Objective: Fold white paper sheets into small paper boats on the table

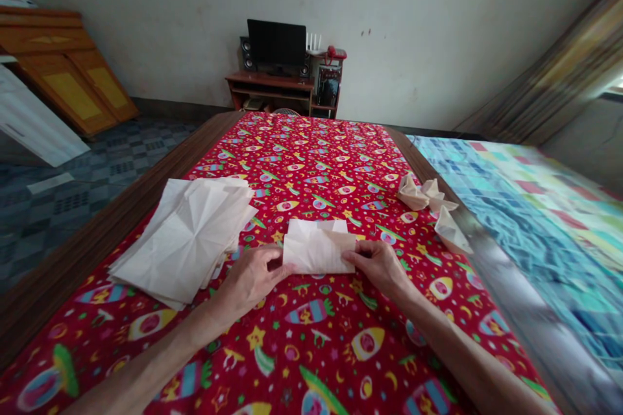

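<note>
A folded sheet of white paper [318, 253] lies in front of me on the red patterned cloth, its layers slightly offset along the far edge. At its left end, my left hand [260, 269] pinches the near corner between thumb and fingers. The opposite end is gripped by my right hand [377, 260], thumb on top and fingers curled. To the left is a loose stack of creased paper sheets [189, 233], the top one marked with radiating fold lines. Several folded paper shapes [413, 193] sit by the right edge, one of them [451, 231] nearer to me.
The red cloth [311, 162] covers a long surface with brown wooden edges [195, 149]. A bed with blue and checked covers [467, 207] adjoins on the right. Beyond the far end stands a desk [272, 82] with a monitor [277, 44]. A wooden cabinet [73, 71] is at far left.
</note>
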